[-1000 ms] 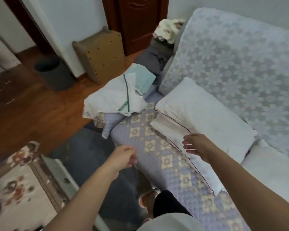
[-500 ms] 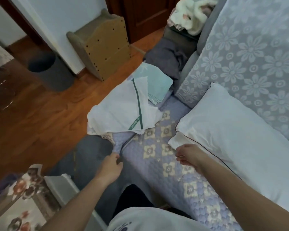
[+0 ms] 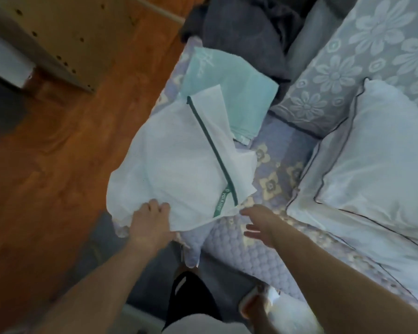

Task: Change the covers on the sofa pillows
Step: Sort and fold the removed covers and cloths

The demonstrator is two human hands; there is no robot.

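My left hand [image 3: 152,222] is stretched forward, fingers curled onto the near edge of the white cover [image 3: 179,165], gripping the cloth. My right hand [image 3: 258,222] reaches in beside it with fingers loosely spread, its fingertips right at the cover's near corner by the green zipper [image 3: 212,150]; I cannot tell whether they touch. The cover is thin, crumpled fabric lying at the front edge of the sofa [image 3: 270,239], whose seat is quilted lilac with yellow flower squares. A folded mint cloth [image 3: 229,92] lies partly under its far side. A smooth white pillow [image 3: 377,165] with dark piping rests against the lacy floral backrest.
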